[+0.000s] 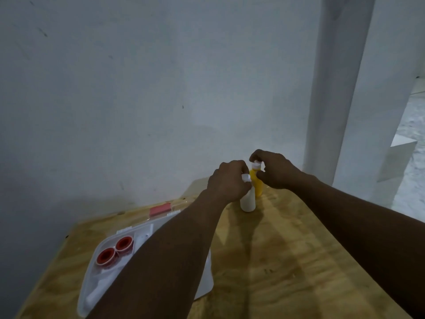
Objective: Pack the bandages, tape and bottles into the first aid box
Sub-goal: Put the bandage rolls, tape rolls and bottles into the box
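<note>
A: In the box [103, 245], we log 2 tapes [115, 249] packed.
B: Left hand [226, 180] pinches white bottle [248, 201], right hand [274, 170] yellow bottle [257, 183]; both upright on table [287, 261], unpacked.

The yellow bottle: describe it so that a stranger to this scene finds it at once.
Start at the wooden table and go to its far edge by the wall. Two small bottles stand there, each gripped at its cap. The right hand holds the yellow plastic bottle; its neighbour is white.

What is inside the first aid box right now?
In the first aid box: two red tape rolls in one compartment and a white roll nearer the camera. The left forearm covers the rest.
</note>
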